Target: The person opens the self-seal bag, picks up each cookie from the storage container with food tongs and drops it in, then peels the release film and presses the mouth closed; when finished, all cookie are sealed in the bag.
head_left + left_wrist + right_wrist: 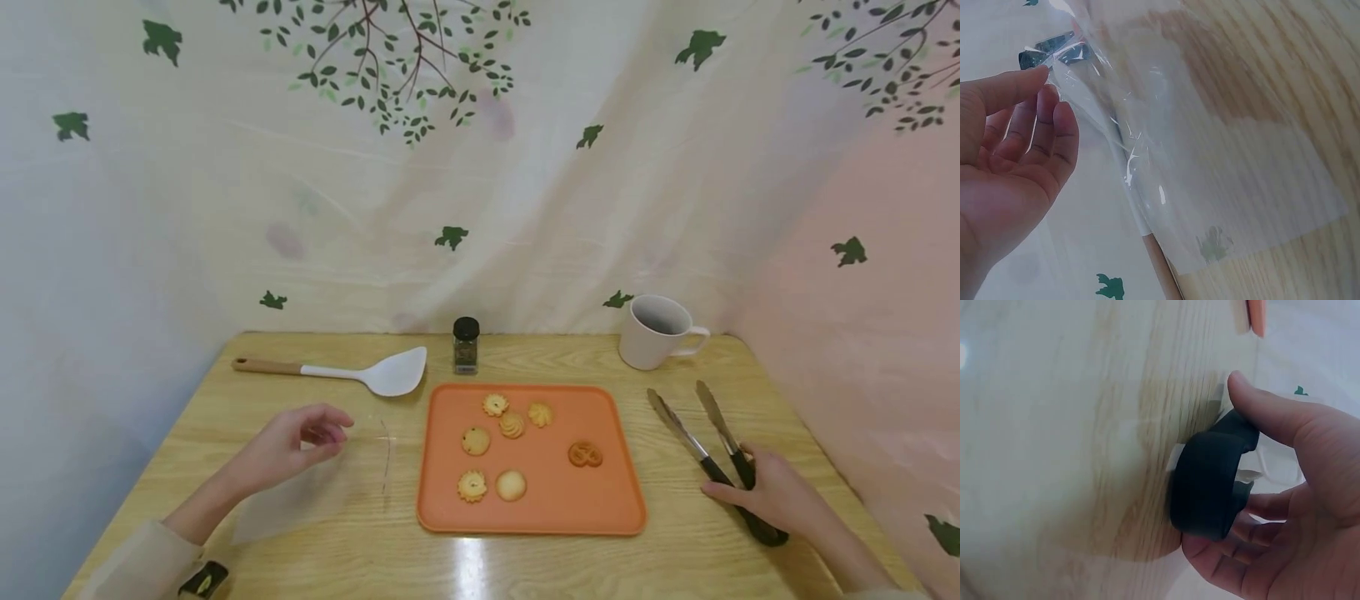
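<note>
My left hand (300,446) pinches the edge of a clear plastic bag (1229,162) between thumb and fingertips. In the head view the see-through bag hangs beside the hand over the table, left of the orange tray (555,521); its outline is hard to make out. Over on the right, my right hand (780,492) grips the black handles of metal tongs (678,421), thumb on one side and fingers on the other. The tongs' arms stand spread, pointing away from me. Several cookies (512,426) and a pretzel-shaped cookie (585,454) lie on the tray.
Behind the tray stands a spice jar (466,346) with a black lid. A white spatula (393,372) with a wooden handle lies at the back left. At the back right is a white mug (652,333). Patterned cloth (480,183) hangs behind the wooden table (540,567).
</note>
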`<control>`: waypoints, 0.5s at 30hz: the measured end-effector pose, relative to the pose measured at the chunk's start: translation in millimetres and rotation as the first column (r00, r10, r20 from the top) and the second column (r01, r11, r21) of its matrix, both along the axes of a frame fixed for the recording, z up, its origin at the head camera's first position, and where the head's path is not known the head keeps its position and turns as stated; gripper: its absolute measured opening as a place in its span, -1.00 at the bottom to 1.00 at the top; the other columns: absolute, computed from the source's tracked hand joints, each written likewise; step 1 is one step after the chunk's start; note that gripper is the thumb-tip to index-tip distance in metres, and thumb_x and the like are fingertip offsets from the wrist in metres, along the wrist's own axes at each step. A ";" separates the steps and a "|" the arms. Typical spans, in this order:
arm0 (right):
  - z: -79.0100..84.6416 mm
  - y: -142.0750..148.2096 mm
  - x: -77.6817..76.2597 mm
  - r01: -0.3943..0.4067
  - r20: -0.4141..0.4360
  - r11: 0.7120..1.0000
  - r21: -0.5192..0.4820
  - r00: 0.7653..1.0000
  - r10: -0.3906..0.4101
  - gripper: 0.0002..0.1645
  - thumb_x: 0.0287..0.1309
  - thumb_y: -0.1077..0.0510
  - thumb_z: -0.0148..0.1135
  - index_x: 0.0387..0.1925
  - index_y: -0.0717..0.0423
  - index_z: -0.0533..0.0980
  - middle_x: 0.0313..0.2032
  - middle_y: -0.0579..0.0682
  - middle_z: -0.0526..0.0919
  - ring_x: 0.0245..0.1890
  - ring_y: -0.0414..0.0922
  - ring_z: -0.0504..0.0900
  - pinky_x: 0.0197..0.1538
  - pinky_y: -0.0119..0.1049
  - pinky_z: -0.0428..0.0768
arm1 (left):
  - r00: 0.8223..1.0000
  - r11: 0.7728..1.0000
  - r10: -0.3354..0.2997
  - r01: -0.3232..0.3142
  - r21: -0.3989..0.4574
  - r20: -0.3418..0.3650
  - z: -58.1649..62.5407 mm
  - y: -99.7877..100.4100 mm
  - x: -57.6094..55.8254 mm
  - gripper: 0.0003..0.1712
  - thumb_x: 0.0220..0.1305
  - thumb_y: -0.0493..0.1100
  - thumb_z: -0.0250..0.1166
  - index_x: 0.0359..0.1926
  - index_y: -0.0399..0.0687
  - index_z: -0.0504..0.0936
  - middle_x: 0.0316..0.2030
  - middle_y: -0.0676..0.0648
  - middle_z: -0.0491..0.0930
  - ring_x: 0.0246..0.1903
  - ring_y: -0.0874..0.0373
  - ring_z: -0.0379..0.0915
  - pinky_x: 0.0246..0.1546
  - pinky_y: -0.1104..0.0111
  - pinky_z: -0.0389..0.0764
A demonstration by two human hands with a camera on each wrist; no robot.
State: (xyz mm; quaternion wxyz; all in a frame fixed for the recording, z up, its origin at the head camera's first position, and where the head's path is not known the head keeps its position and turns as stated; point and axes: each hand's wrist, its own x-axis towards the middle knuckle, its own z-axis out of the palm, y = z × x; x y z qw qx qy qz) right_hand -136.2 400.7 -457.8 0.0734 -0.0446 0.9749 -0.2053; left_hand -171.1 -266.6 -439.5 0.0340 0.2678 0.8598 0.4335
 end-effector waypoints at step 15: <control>-5.6 4.3 6.5 -0.095 -0.116 0.994 -0.046 0.989 0.089 -0.19 0.09 -0.04 0.55 0.13 0.49 0.48 -0.12 0.27 0.67 -0.13 0.22 0.64 -0.18 0.14 0.63 | 1.000 1.000 0.004 -0.004 -0.025 0.020 0.4 -1.2 -0.9 -0.83 0.31 -0.37 0.37 -0.08 -0.24 0.70 -0.20 -0.12 0.72 -0.25 0.23 0.61 -0.24 0.30 0.67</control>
